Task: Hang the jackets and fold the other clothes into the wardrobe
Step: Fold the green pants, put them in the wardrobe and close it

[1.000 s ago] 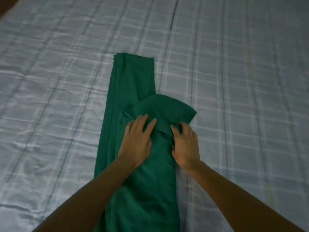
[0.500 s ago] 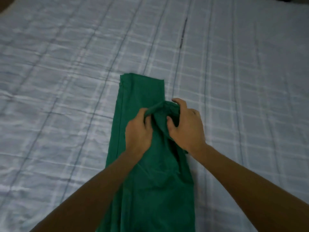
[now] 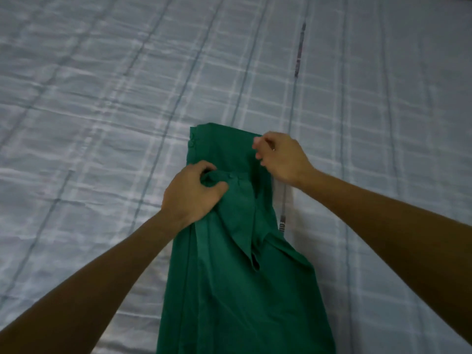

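Observation:
A green garment [image 3: 229, 277], folded into a long narrow strip, lies lengthwise on the bed and runs off the bottom edge of the view. My left hand [image 3: 192, 194] grips a bunched fold of its collar part near the far end. My right hand [image 3: 279, 157] is over the far right corner of the strip, fingers curled and pinching the cloth's edge there. A pointed flap of the garment hangs down the middle of the strip.
The bed [image 3: 102, 98] is covered by a light blue checked sheet with some wrinkles, filling the whole view around the garment. No wardrobe, hanger or other clothes are in view.
The turned-over flap I pressed flat was lifted and bunched by both hands. My right hand has since moved out to the far right corner while the left keeps the bunched fold.

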Demonstrator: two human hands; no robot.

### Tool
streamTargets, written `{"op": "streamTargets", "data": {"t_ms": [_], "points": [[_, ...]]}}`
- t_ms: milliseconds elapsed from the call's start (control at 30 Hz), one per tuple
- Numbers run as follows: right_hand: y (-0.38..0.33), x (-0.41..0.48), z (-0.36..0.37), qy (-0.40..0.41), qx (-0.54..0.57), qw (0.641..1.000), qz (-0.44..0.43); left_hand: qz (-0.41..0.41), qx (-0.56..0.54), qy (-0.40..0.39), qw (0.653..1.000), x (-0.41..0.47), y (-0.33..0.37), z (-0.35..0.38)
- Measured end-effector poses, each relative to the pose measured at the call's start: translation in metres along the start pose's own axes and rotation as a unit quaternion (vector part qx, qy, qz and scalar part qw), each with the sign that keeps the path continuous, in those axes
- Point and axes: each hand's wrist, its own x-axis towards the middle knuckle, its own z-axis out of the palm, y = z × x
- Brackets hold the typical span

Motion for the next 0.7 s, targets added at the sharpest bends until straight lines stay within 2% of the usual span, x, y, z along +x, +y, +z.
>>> {"op": "streamTargets", "data": {"t_ms": [100, 200, 233, 300, 367, 433, 500, 600, 700], "points": [[0.021, -0.018, 0.026, 0.019, 0.003, 1.000, -0.020, 0.071, 0.068, -0.049, 0.994, 0.011, 0.015, 0.005], [0.027, -0.034, 0.038, 0.085, 0.080, 0.992, -0.038, 0.101, 0.176, -0.079, 0.976, 0.018, 0.012, 0.015], [0.026, -0.037, 0.041, 0.092, 0.099, 0.990, -0.038, 0.119, 0.161, -0.061, 0.978, 0.019, 0.009, 0.017], [0.024, -0.043, 0.041, 0.089, 0.117, 0.989, -0.028, 0.123, 0.050, 0.017, 0.991, 0.018, 0.007, 0.018], [0.022, -0.050, 0.035, 0.061, 0.152, 0.986, 0.006, 0.051, -0.067, 0.112, 0.990, 0.023, 0.012, 0.013], [0.022, -0.053, 0.023, 0.017, 0.200, 0.978, 0.046, -0.036, -0.160, 0.177, 0.970, 0.034, 0.017, 0.003], [0.023, -0.052, 0.015, -0.034, 0.228, 0.972, 0.053, -0.048, -0.153, 0.188, 0.969, 0.043, 0.020, -0.003], [0.019, -0.045, 0.015, -0.104, 0.170, 0.980, 0.012, -0.008, -0.112, 0.183, 0.977, 0.049, 0.028, -0.002], [0.016, -0.039, 0.024, -0.117, -0.017, 0.989, -0.088, -0.010, -0.132, 0.211, 0.968, 0.055, 0.036, 0.000]]}}
